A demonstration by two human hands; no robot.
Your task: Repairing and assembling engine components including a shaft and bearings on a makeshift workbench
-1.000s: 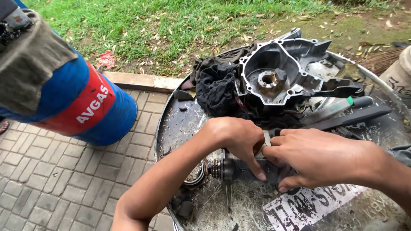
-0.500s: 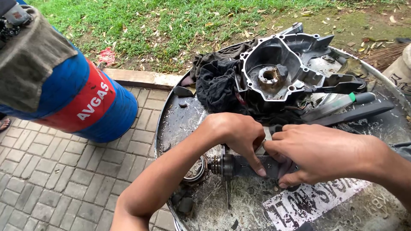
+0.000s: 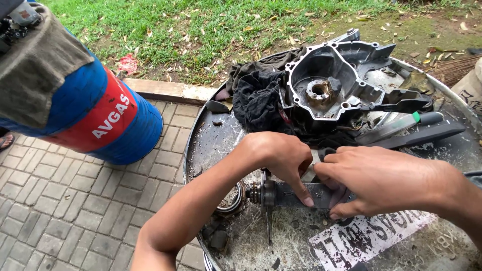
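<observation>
My left hand (image 3: 281,158) and my right hand (image 3: 374,178) meet over a dark metal shaft part (image 3: 286,194) that lies on a round greasy metal work surface (image 3: 211,145). Both hands grip this part; a small pale piece shows between my fingers. At the shaft's left end sit a gear stack and a round bearing (image 3: 232,199). Behind my hands an aluminium engine case (image 3: 334,85) rests hollow side up, with a black rag (image 3: 258,98) bunched against its left side.
A blue drum with a red band (image 3: 95,110) lies on the brick paving (image 3: 75,211) at left. Long dark tools, one with a green ring (image 3: 406,128), lie at right. A white printed patch (image 3: 371,238) is on the surface. Grass lies beyond.
My view has shifted slightly. Both hands stay closed on the shaft part, with only small finger movement.
</observation>
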